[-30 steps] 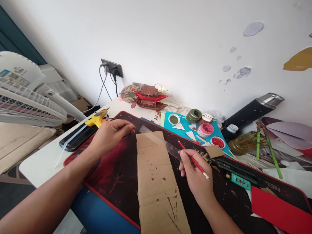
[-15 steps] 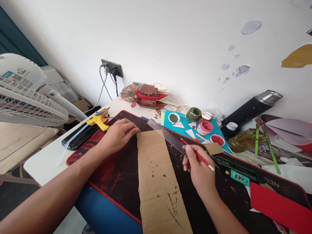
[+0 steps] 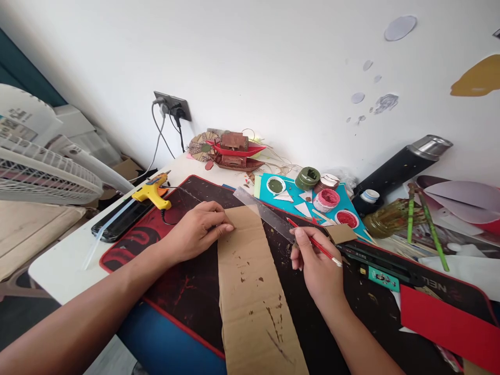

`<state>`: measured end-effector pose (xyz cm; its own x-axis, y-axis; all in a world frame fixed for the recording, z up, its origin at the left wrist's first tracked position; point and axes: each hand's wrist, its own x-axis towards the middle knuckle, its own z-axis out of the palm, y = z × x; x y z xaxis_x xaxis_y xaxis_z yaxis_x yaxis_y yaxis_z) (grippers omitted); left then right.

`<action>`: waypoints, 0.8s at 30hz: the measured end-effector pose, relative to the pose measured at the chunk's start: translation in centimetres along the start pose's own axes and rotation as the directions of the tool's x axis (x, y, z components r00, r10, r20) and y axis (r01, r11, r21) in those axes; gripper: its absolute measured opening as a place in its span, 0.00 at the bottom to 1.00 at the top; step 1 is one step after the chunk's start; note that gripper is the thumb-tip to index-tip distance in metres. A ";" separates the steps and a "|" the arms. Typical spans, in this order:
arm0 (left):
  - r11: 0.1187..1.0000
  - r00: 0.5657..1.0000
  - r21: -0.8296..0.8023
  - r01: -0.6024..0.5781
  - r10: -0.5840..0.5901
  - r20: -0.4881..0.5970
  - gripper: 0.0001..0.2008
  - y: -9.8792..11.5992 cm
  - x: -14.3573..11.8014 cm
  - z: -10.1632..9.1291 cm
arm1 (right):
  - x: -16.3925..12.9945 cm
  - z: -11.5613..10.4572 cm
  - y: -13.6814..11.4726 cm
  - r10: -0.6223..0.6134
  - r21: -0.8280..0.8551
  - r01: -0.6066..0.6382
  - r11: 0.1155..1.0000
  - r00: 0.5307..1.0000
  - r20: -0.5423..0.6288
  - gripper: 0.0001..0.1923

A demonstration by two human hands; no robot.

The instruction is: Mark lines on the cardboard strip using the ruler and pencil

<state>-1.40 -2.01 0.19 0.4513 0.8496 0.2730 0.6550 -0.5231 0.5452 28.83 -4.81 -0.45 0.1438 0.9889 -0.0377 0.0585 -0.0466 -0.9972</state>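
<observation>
A white worktop (image 3: 54,265) against a white wall (image 3: 273,67) carries a black-and-red desk mat (image 3: 175,286), a cardboard strip (image 3: 252,260) lying on it. The left hand (image 3: 203,229) bends over the strip's far left corner, fingers curled, their grip unclear; the right hand (image 3: 318,260) pinches a transparent ruler (image 3: 273,221) and red pencil (image 3: 323,250).

The cardboard (image 3: 248,276) is matt, the ruler (image 3: 273,219) smooth plastic.
</observation>
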 end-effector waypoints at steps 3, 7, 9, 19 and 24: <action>1.000 1.000 -0.002 -0.009 0.009 0.013 0.22 0.2 0.0 0.1 | 0.0 0.0 0.0 -0.004 -0.001 0.004 1.000 1.000 -0.004 0.31; 1.000 1.000 -0.008 -0.008 0.008 0.021 0.22 0.1 0.0 0.1 | 0.0 0.0 -0.1 -0.012 -0.011 0.012 1.000 1.000 -0.004 0.31; 1.000 1.000 -0.011 -0.005 0.005 0.022 0.22 0.2 0.0 0.2 | 0.0 0.0 -0.2 -0.014 -0.020 0.014 1.000 1.000 -0.002 0.32; 0.998 0.997 -0.007 0.055 -0.055 -0.046 0.18 -0.1 0.6 1.0 | 0.1 0.2 -0.4 -0.008 0.018 0.008 1.000 1.000 -0.006 0.33; 0.996 0.996 0.014 0.083 -0.083 -0.040 0.19 -0.2 1.0 1.2 | 0.1 0.2 -0.4 -0.009 0.023 0.009 1.000 1.000 0.000 0.33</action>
<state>-0.37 -1.16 -0.56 0.3707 0.8920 0.2587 0.6986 -0.4513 0.5553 28.64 -4.71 -0.08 0.1432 0.9893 -0.0285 0.0368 -0.0341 -0.9987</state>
